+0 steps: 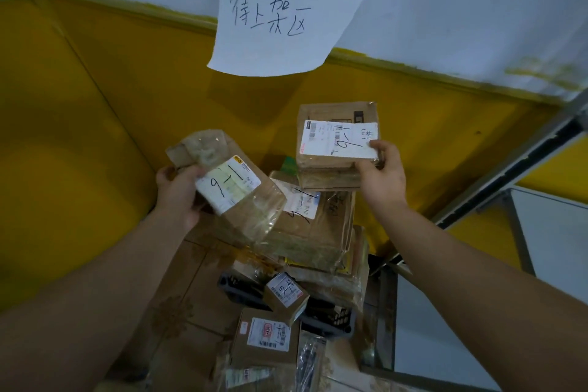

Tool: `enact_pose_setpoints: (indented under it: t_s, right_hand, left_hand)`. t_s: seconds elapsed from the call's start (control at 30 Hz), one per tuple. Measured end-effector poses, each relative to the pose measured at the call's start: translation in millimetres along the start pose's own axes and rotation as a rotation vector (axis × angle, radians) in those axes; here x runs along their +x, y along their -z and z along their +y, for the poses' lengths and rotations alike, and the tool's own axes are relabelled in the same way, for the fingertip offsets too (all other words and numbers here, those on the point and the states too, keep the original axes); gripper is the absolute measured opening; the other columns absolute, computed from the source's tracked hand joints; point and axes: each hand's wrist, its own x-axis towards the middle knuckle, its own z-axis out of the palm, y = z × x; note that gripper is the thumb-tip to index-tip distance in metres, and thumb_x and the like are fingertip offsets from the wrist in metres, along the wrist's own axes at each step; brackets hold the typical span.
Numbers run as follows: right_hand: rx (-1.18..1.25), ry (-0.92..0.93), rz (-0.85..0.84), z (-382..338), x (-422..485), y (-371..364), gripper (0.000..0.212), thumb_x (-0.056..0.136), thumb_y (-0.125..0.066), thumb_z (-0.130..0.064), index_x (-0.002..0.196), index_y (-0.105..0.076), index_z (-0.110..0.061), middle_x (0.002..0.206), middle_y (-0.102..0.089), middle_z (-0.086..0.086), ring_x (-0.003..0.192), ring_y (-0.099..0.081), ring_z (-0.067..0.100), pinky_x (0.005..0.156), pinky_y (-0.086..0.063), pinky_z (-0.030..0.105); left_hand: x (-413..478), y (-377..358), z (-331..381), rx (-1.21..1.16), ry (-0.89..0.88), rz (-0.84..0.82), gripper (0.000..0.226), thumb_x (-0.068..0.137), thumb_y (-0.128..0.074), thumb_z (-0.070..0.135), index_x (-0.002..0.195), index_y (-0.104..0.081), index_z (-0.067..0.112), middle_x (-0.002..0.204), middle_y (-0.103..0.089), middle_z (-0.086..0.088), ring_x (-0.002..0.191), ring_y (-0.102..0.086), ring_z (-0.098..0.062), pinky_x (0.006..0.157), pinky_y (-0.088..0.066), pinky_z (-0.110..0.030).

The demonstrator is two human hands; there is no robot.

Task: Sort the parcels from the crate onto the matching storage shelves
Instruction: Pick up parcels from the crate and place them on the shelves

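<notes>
My left hand (179,192) grips a tape-wrapped brown parcel (237,197) whose white label is marked 9-1, held up above the pile. My right hand (383,175) holds a square cardboard parcel (334,137) by its lower right corner, its label also handwritten 9-1, raised near the yellow wall. Below both lies a heap of parcels: a larger brown box (313,232) with a label, a small box (284,294) marked 2-something, and a flat box (265,339) with a white label. A dark plastic crate (331,320) shows under the heap.
A white paper sign (280,19) with handwriting hangs on the wall above the pile. The yellow wall (95,137) runs behind and to the left. A metal shelf frame (509,175) and white shelf board (553,232) stand at the right. A large cardboard box (191,296) sits lower left.
</notes>
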Motion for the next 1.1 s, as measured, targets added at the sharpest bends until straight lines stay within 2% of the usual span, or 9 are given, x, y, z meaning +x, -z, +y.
enact_pose_setpoints:
  t_s: [0.07, 0.2, 0.3, 0.4, 0.53, 0.67, 0.77, 0.93, 1.1]
  right_hand:
    - [-0.015, 0.024, -0.003, -7, -8, 0, 0.037, 0.095, -0.061, -0.023, 0.129, -0.049, -0.024, 0.129, -0.055, -0.001, 0.111, -0.054, 0.017, 0.087, -0.047, 0.031]
    - [-0.038, 0.06, -0.035, -19, -27, 0, 0.04, 0.094, -0.063, -0.031, 0.128, -0.046, -0.019, 0.122, -0.057, 0.0, 0.107, -0.057, 0.018, 0.085, -0.05, 0.032]
    - [0.02, 0.011, -0.114, -32, -36, 9, 0.06, 0.088, -0.07, -0.021, 0.139, -0.038, -0.019, 0.104, -0.057, -0.001, 0.086, -0.062, 0.016, 0.07, -0.052, 0.027]
    - [0.012, -0.013, -0.226, -45, -46, 19, 0.049, 0.088, -0.068, -0.01, 0.133, -0.047, -0.015, 0.093, -0.054, -0.008, 0.072, -0.056, 0.004, 0.048, -0.044, 0.013]
    - [0.067, -0.036, -0.294, -61, -64, 26, 0.046, 0.087, -0.065, -0.003, 0.13, -0.049, -0.01, 0.103, -0.057, 0.001, 0.074, -0.06, 0.01, 0.054, -0.046, 0.022]
    - [0.282, -0.157, -0.268, -74, -92, 26, 0.047, 0.089, -0.066, -0.007, 0.13, -0.043, -0.01, 0.103, -0.063, 0.006, 0.077, -0.068, 0.019, 0.06, -0.054, 0.032]
    - [0.356, -0.226, -0.278, -80, -118, 19, 0.041, 0.092, -0.066, -0.018, 0.128, -0.05, -0.007, 0.101, -0.072, 0.011, 0.082, -0.073, 0.025, 0.072, -0.06, 0.041]
    - [0.33, -0.247, -0.513, -83, -172, 11, 0.044, 0.093, -0.062, -0.007, 0.133, -0.048, -0.019, 0.105, -0.074, 0.013, 0.087, -0.074, 0.029, 0.062, -0.059, 0.039]
    - [0.336, -0.196, -0.399, -86, -221, 20, 0.05, 0.092, -0.064, -0.004, 0.13, -0.042, -0.028, 0.105, -0.071, 0.008, 0.078, -0.075, 0.021, 0.057, -0.059, 0.033]
  left_hand:
    - [-11, 5, 15, -0.007, -0.037, -0.026, 0.062, 0.086, -0.061, 0.002, 0.138, -0.035, 0.023, 0.104, -0.063, -0.007, 0.088, -0.065, -0.025, 0.071, -0.055, -0.044]
    - [-28, 25, 28, 0.029, -0.02, -0.139, 0.057, 0.077, -0.065, 0.01, 0.132, -0.051, 0.017, 0.116, -0.068, -0.016, 0.099, -0.069, -0.035, 0.076, -0.056, -0.058]
    - [-41, 43, 32, 0.049, -0.036, -0.118, 0.052, 0.079, -0.065, 0.016, 0.13, -0.055, 0.017, 0.118, -0.067, -0.017, 0.104, -0.066, -0.037, 0.08, -0.054, -0.061]
    - [-68, 57, 42, 0.072, -0.061, -0.083, 0.059, 0.076, -0.068, 0.022, 0.132, -0.051, 0.014, 0.119, -0.066, -0.019, 0.101, -0.067, -0.038, 0.068, -0.057, -0.055]
    - [-111, 73, 54, 0.13, -0.031, -0.149, 0.018, 0.096, -0.05, 0.024, 0.107, -0.063, 0.015, 0.094, -0.072, -0.01, 0.084, -0.068, -0.029, 0.059, -0.056, -0.04]
    - [-134, 89, 63, 0.188, -0.016, -0.234, 0.028, 0.101, -0.042, 0.029, 0.109, -0.065, 0.015, 0.095, -0.074, -0.01, 0.08, -0.071, -0.027, 0.062, -0.056, -0.038]
    - [-144, 98, 71, 0.254, -0.034, -0.293, 0.027, 0.1, -0.044, 0.027, 0.113, -0.062, 0.011, 0.089, -0.073, -0.014, 0.072, -0.071, -0.029, 0.058, -0.057, -0.038]
    - [-156, 122, 87, 0.269, -0.055, -0.319, 0.022, 0.094, -0.056, 0.022, 0.114, -0.056, 0.013, 0.08, -0.067, -0.013, 0.063, -0.068, -0.027, 0.053, -0.055, -0.038]
    - [-167, 140, 101, 0.305, -0.076, -0.418, 0.015, 0.096, -0.054, 0.023, 0.107, -0.055, 0.013, 0.08, -0.064, -0.014, 0.062, -0.065, -0.027, 0.052, -0.055, -0.038]
